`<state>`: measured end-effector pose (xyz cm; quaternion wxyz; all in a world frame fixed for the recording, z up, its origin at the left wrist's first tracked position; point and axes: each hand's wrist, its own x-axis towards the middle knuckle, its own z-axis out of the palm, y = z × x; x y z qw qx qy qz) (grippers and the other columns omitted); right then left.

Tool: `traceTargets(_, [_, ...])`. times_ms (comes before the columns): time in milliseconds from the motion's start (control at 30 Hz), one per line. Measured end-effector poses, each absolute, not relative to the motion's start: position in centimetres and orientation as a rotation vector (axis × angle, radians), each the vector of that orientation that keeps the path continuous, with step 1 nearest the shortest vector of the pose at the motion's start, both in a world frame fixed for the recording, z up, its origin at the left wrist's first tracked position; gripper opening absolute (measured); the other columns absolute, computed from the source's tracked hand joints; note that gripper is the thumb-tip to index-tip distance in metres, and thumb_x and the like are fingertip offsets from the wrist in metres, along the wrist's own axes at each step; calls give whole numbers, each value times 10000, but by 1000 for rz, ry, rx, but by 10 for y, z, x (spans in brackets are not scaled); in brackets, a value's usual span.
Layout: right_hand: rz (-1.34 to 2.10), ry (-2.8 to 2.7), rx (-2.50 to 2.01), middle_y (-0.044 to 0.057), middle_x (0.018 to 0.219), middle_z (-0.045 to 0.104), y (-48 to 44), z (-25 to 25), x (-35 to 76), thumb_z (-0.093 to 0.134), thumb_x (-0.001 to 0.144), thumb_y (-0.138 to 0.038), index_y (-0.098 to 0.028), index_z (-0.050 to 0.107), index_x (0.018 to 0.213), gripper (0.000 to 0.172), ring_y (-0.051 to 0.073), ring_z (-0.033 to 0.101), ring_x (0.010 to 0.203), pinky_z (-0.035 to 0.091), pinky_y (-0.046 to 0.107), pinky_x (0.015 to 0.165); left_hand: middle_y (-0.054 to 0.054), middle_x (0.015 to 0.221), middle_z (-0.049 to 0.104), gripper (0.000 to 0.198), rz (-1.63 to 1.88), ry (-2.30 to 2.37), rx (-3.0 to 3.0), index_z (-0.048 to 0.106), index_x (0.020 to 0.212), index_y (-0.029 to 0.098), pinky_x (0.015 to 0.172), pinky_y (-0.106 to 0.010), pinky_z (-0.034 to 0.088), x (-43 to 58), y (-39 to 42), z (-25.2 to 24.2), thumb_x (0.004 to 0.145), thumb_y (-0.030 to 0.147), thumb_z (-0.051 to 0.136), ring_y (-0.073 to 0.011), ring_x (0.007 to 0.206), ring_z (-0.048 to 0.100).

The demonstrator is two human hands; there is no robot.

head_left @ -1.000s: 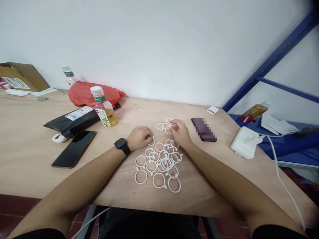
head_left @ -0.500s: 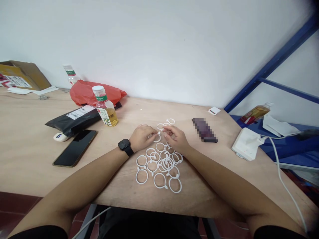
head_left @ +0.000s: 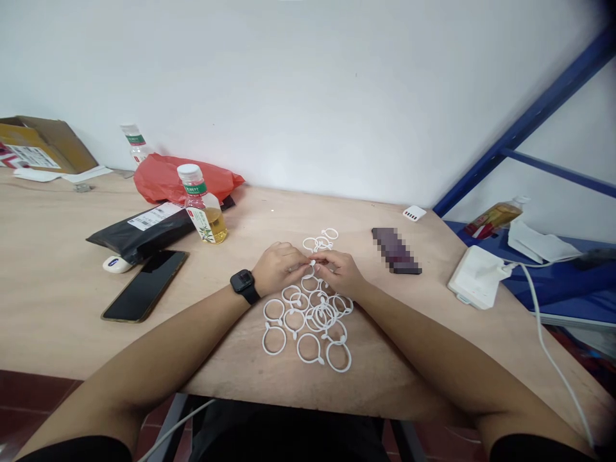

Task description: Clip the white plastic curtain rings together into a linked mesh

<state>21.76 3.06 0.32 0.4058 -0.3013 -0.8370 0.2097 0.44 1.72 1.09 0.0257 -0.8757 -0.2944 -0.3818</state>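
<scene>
My left hand (head_left: 280,267) and my right hand (head_left: 341,272) meet above the middle of the table, fingertips pinched together. Between them is a white plastic ring (head_left: 312,263) with a small tab; most of it is hidden by my fingers. Both hands grip it. Below my hands, towards me, lie several more white rings (head_left: 274,340) with small tabs, some overlapping in a loose pile (head_left: 321,317). Beyond my fingertips a smaller group of the same rings (head_left: 330,234) rests on the wood. A black watch (head_left: 242,281) is on my left wrist.
On the left are a dark phone (head_left: 145,285), a white mouse (head_left: 117,264), a black parcel (head_left: 139,234), a tea bottle (head_left: 206,208) and a red bag (head_left: 158,179). To the right lie a blurred-out phone (head_left: 395,250), a white charger block (head_left: 414,213) and a white power strip (head_left: 476,276).
My hands have come together, the right fingertips closing on the ring's tab beside the left. The ring has risen slightly towards the right. The loose rings lie as before.
</scene>
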Motion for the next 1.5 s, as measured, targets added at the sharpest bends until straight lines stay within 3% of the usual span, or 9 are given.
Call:
traceTargets(733, [460,-2210,-697,26,756,691,31,4,219,561,850,-203,-199,667,882,111,156,629,686,471,275,663,-42,812,730,216,-1181,-864,-2757,691,907,185,714,-297,467,8,16,10,951,328,535,-147,747,640])
traceTargets(1067, [368,-2180,-736,6,658,658,31,4,218,515,756,-129,-199,682,790,183,143,585,614,444,261,638,-47,861,737,217,-1144,-739,-2779,691,962,190,738,-284,503,9,18,9,973,309,510,-142,781,654])
traceTargets(1333, [378,-2152,-759,11,702,704,31,2,220,494,751,-102,-217,708,783,245,156,640,653,484,275,663,-52,883,740,204,-1141,-701,-2770,684,952,183,742,-292,518,9,17,11,971,282,507,-145,791,651])
traceTargets(1500, [362,-2069,-840,34,865,751,31,3,221,547,808,-161,-233,732,945,241,186,683,771,539,324,758,-71,955,735,210,-1186,-815,-2744,679,1014,183,777,-322,523,3,19,13,964,263,491,-165,851,657])
